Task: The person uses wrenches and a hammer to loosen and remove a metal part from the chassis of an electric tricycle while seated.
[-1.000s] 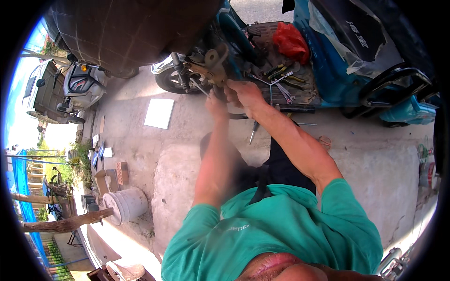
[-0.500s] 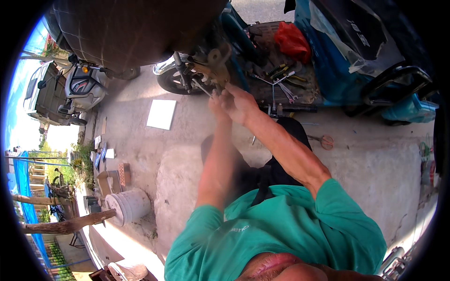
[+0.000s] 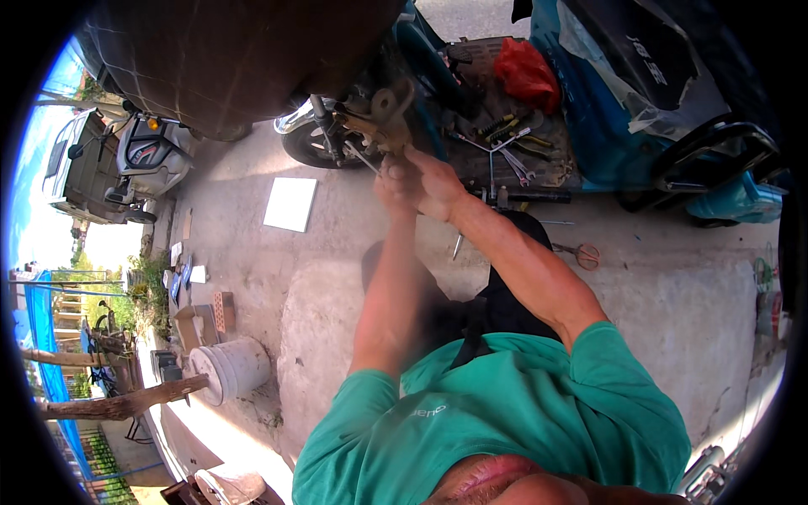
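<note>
Close together in front of the dismantled front end of a teal scooter (image 3: 589,151), both my hands work at a dirty metal bracket (image 3: 389,126). My left hand (image 3: 397,183) is closed round a slim metal rod-like tool (image 3: 363,157), whose upper end points toward the front wheel (image 3: 313,150). My right hand (image 3: 439,187) presses against the left one, its fingers pinched just under the bracket. What the right fingers hold is hidden. A thin silver rod (image 3: 458,246) shows below my right hand; I cannot tell whether it is held or lying there.
Pliers and several wrenches (image 3: 515,164) lie on the scooter's footboard beside a red plastic bag (image 3: 526,74). Scissors (image 3: 587,256) rest on the concrete. To the left are a white square board (image 3: 290,204), a white bucket (image 3: 244,370) and a brick (image 3: 223,312). A dark cover (image 3: 219,50) hangs overhead.
My right wrist and forearm have shifted slightly to the right and turned a little. The left hand stays on its tool in nearly the same place.
</note>
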### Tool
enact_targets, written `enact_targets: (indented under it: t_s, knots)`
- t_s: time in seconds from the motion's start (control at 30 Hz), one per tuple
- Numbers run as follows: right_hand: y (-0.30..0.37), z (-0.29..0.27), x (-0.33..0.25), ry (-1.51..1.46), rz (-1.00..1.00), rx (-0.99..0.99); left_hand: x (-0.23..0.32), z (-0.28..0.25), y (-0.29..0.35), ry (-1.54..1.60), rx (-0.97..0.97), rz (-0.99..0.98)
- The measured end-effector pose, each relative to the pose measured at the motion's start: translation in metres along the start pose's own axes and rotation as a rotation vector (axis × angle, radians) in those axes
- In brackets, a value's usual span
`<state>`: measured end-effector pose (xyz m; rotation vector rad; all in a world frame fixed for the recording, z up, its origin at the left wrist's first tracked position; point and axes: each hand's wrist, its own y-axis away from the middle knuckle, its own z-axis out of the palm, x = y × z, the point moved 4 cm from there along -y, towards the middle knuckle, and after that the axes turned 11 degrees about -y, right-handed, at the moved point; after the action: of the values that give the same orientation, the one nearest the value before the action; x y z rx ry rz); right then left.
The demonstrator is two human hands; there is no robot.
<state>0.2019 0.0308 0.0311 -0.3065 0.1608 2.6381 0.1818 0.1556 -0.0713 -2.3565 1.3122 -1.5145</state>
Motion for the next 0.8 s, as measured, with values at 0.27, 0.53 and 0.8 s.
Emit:
enact_targets:
  t_s: [0.27, 0.53, 0.8]
  knots:
    - [-0.014, -0.012, 0.018, -0.041, -0.186, -0.044, 0.019, -0.015, 0.002, -0.29, 0.175, 0.42]
    - [-0.01, 0.003, 0.021, -0.051, -0.298, 0.09, 0.004, -0.007, -0.002, -0.219, 0.037, 0.211]
    - [-0.012, -0.01, 0.017, -0.041, -0.218, -0.106, -0.004, 0.006, -0.001, 0.332, -0.02, -0.185]
